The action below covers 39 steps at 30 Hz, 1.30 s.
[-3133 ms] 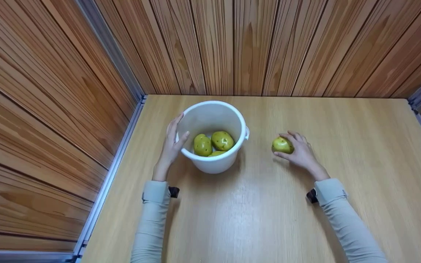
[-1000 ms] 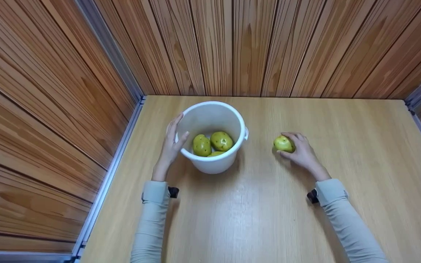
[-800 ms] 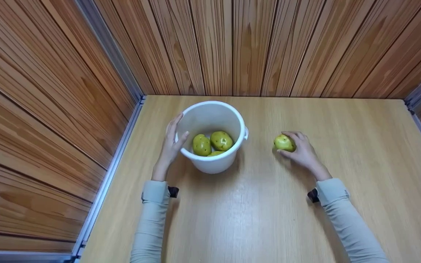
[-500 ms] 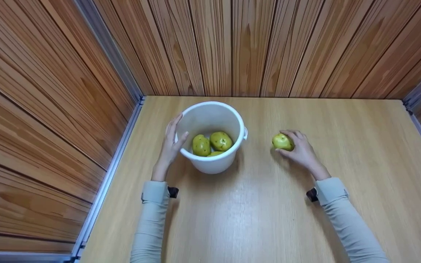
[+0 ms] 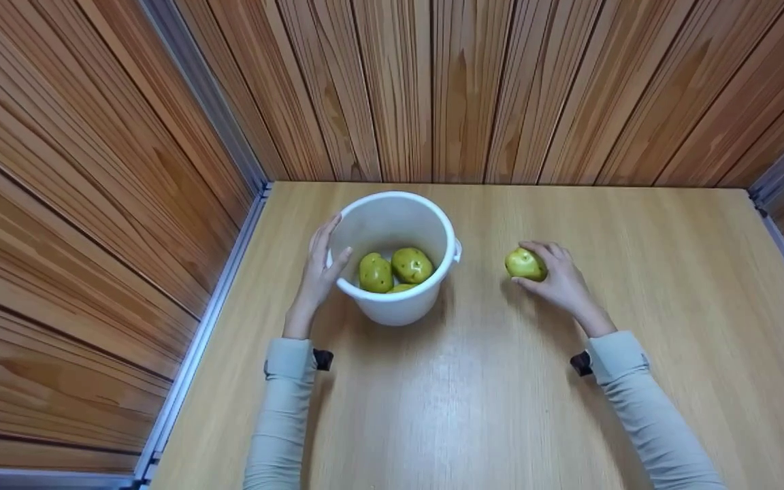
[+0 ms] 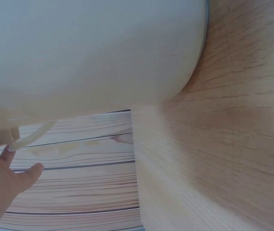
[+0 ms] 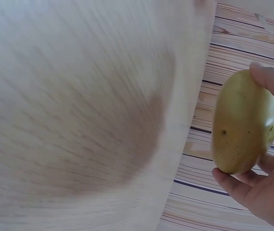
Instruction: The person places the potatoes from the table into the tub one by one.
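Note:
A white bucket (image 5: 399, 309) stands upright on the table, left of centre. My left hand (image 5: 317, 272) holds its left rim, the thumb over the edge and the fingers along the outside. In the left wrist view, part of this hand (image 6: 2, 185) shows near the handle lug. Several yellow-green potatoes lie inside, including a left one (image 5: 376, 272) and a right one (image 5: 412, 264); another is partly hidden beneath them. Right of the bucket, my right hand (image 5: 559, 279) grips one potato (image 7: 242, 122) between thumb and fingers, held just above the table.
The wooden table (image 5: 467, 408) meets a plank wall (image 5: 460, 88) at the back. Another plank wall (image 5: 92, 238) with a metal frame edge (image 5: 205, 306) bounds the left side. The bucket's handle lug (image 5: 459, 249) sticks out on its right.
Between the earlier frames and now, the right hand has raised its potato slightly and shifted it a little left. The left hand and the bucket have stayed in place.

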Motion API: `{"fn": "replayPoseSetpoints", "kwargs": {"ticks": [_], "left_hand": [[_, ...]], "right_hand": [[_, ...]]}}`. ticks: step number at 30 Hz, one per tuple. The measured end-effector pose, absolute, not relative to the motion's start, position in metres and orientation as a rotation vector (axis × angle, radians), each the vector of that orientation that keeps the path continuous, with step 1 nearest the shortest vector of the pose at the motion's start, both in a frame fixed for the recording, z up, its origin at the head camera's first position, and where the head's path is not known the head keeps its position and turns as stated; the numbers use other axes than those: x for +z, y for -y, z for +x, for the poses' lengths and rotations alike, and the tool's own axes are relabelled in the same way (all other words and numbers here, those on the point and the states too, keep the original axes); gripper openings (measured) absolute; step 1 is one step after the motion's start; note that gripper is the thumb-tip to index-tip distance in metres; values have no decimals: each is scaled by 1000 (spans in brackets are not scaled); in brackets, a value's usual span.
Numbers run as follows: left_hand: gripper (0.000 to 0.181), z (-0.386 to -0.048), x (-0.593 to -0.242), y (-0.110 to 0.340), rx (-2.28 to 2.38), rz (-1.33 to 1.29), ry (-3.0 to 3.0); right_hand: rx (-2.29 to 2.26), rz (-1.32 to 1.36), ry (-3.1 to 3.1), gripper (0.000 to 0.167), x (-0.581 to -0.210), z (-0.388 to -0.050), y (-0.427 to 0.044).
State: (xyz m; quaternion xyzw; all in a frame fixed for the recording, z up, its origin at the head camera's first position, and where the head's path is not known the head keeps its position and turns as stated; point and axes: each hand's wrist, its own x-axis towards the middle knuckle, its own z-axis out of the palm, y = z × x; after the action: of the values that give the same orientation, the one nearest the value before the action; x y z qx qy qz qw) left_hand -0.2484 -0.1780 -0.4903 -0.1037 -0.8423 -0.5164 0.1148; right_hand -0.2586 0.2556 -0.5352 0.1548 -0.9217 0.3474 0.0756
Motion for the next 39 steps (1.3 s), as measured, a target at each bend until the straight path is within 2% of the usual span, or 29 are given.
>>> {"fn": "replayPoseSetpoints", "kwargs": {"ticks": [8,27,33,39], "left_hand": [[69,-248,-491,177,-1542,-267,2483],[61,-251,-491,178,-1525,-331,2436],[68,-250,-490,178,-1527,-295,2462],[68,-250,-490,178,-1526,-291,2471]], "right_hand": [[1026,494,2759,63,-527,-257,-252],[978,557,2722,64,-503,-252,-239],[993,580,2727,64,-492,-250,-235],[978,600,2734,64,-484,-250,-233]]}}
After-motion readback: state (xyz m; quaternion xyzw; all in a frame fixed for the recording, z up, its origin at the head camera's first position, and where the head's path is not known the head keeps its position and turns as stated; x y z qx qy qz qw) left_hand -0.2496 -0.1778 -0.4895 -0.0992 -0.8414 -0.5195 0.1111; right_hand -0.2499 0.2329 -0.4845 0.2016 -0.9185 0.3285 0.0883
